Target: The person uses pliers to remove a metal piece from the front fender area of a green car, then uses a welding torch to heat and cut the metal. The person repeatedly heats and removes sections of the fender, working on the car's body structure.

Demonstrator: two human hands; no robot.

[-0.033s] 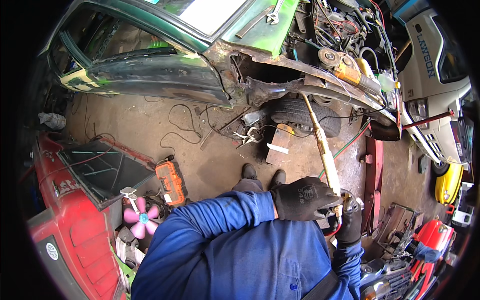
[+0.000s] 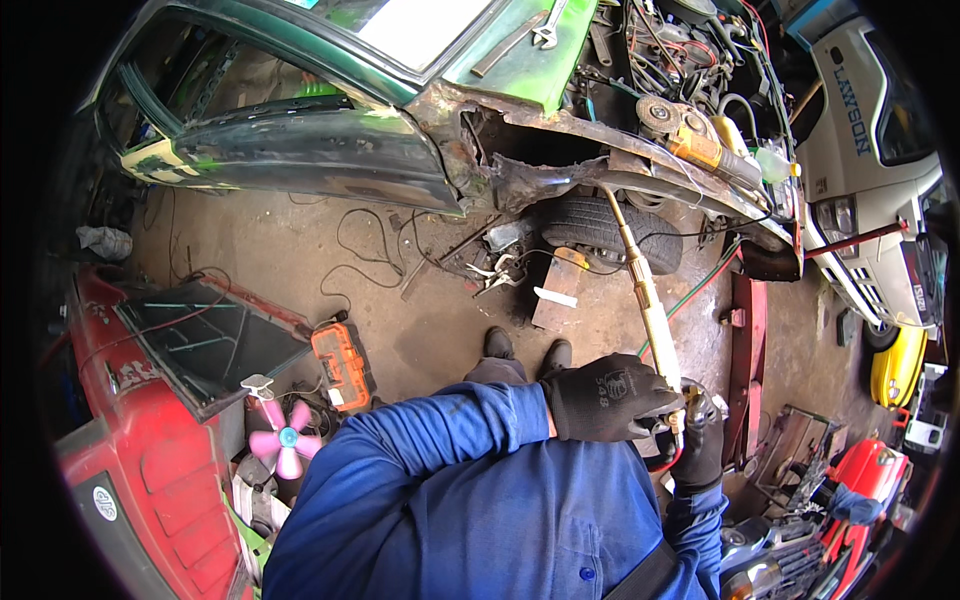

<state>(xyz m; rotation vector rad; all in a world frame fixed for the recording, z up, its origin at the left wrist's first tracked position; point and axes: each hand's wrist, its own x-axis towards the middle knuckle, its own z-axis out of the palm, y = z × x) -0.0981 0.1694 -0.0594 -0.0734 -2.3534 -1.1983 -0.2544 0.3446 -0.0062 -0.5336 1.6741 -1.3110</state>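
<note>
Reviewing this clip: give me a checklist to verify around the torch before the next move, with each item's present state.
1. Grip: ok. Left hand and right hand both hold the gas torch.
2. Hand cover: ok. Both are gloved in black.
3. Torch tip at the rusty wheel arch: ok for nearness; contact cannot tell.
4. Torch valve settings: cannot tell; the hands hide much of the rear end.
5. Heat clearance: probably not ok. A rubber tyre appears close to the tip.
6. Loose tools: arguably not ok. An angle grinder rests unheld along the engine bay's edge.
</note>
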